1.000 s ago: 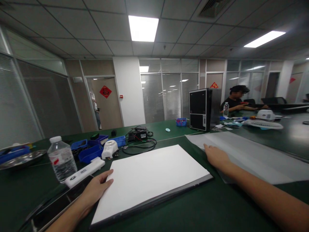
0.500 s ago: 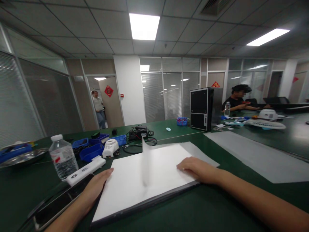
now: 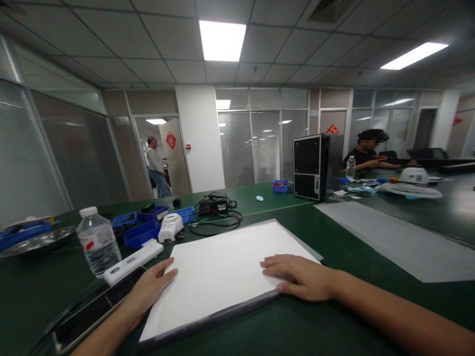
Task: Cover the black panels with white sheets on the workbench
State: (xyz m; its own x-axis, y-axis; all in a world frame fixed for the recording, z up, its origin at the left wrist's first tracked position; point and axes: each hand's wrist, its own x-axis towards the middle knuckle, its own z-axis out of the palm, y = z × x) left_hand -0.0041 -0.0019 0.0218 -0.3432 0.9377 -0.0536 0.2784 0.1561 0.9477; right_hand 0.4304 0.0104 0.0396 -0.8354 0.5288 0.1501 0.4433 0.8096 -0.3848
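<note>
10 o'clock: bottle (image 3: 98, 242) near dish (image 3: 40, 242) | 11 o'clock: blue bins (image 3: 143, 235) | 12 o'clock: black adapter (image 3: 214, 206) | 1 o'clock: tower (image 3: 308, 165) on counter (image 3: 37, 289)

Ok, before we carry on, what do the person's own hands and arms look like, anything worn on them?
Both are bare human hands. The left hand and the right hand have no gloves. No sleeve, watch or bracelet shows on either forearm as far as the picture reaches, and I see no rings, cables or markings on the parts in view.
</note>
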